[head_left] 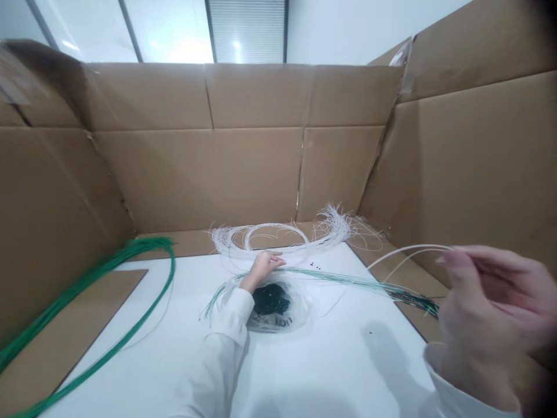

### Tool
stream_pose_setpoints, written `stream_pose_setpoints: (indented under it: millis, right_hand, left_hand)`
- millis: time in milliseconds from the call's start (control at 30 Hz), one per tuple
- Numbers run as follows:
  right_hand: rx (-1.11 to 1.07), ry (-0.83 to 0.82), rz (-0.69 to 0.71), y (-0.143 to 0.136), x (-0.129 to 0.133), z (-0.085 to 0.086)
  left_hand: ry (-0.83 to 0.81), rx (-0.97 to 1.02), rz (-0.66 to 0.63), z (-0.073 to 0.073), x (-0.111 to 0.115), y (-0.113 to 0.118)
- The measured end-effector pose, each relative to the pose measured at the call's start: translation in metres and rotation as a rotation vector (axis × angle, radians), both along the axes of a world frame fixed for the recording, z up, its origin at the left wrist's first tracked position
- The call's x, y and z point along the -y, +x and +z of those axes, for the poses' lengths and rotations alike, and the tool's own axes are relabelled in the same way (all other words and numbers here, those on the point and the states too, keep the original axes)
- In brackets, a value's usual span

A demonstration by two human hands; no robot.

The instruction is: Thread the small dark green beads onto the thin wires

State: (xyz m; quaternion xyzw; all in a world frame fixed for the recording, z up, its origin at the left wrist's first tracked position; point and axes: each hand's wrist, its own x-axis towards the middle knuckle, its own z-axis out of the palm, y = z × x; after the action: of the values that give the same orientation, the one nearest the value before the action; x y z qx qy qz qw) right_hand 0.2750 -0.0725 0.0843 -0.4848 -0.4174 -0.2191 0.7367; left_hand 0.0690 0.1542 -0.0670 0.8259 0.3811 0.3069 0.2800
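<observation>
My left hand [264, 269] reaches past a clear plastic bag [300, 307] of small dark green pieces. Its fingers are bent together near the strands, and whether something thin is between them is too small to tell. My right hand [491, 302], at the right edge, pinches a thin white strand [404, 248] that arcs down to the left. Between the hands lies a bundle of thin green and white strands [348, 280] with dark tips at its right end. Behind it is a loose coil of white strands [278, 247].
A thick green strand bundle [143, 322] loops across the left side. Tall cardboard walls [252, 174] enclose the white table [331, 371] at the back and both sides. A few tiny dark pieces [314, 265] lie beyond the bag.
</observation>
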Motion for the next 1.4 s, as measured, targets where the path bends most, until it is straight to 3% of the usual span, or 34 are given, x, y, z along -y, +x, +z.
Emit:
stream_pose_setpoints:
  millis: [133, 267, 367, 500, 600, 633, 700, 800, 833, 900, 1033, 1100, 1200, 1400]
  right_hand:
    - [-0.071, -0.101, 0.11, -0.004, -0.035, -0.006]
    - [-0.025, -0.309, 0.155, -0.002, -0.075, -0.035]
    - [-0.009, -0.512, 0.193, -0.001, -0.104, -0.067]
    - [0.099, -0.828, 0.244, -0.006, -0.13, -0.107]
    - [0.268, -0.946, 0.063, -0.028, -0.134, -0.118]
    - [0.34, -0.922, 0.016, -0.042, -0.133, -0.117]
    - [0.526, -0.834, 0.11, -0.082, -0.128, -0.112]
    - [0.823, -0.764, 0.468, -0.163, -0.116, -0.11]
    - [1.02, -0.78, 0.702, -0.193, -0.113, -0.114]
    - [1.205, -0.771, 0.884, -0.249, -0.107, -0.127]
    - [1.267, -0.819, 0.907, -0.329, -0.1, -0.16]
    - [1.256, -0.851, 0.868, -0.347, -0.098, -0.171]
    - [1.275, -0.847, 0.848, -0.347, -0.093, -0.179]
    - [1.398, -0.706, 0.804, -0.294, -0.055, -0.177]
  left_hand:
    - [0.037, 0.077, 0.184, 0.028, 0.013, -0.055]
    - [-0.001, 0.058, 0.376, 0.041, 0.025, -0.132]
    - [-0.041, 0.003, 0.508, 0.034, 0.038, -0.187]
    - [-0.063, -0.109, 0.796, 0.01, 0.062, -0.243]
    - [-0.087, -0.203, 0.934, -0.01, 0.081, -0.268]
    - [-0.092, -0.225, 0.956, -0.015, 0.086, -0.272]
    - [-0.099, -0.257, 0.973, -0.021, 0.09, -0.277]
    - [-0.092, -0.288, 0.965, -0.025, 0.089, -0.275]
    - [-0.085, -0.298, 0.96, -0.025, 0.088, -0.273]
    - [-0.072, -0.321, 0.955, -0.025, 0.086, -0.269]
    - [-0.05, -0.367, 0.971, -0.026, 0.086, -0.264]
    - [-0.032, -0.374, 0.968, -0.027, 0.088, -0.265]
    - [-0.01, -0.37, 0.956, -0.028, 0.091, -0.267]
    - [0.017, -0.375, 0.99, -0.031, 0.091, -0.266]
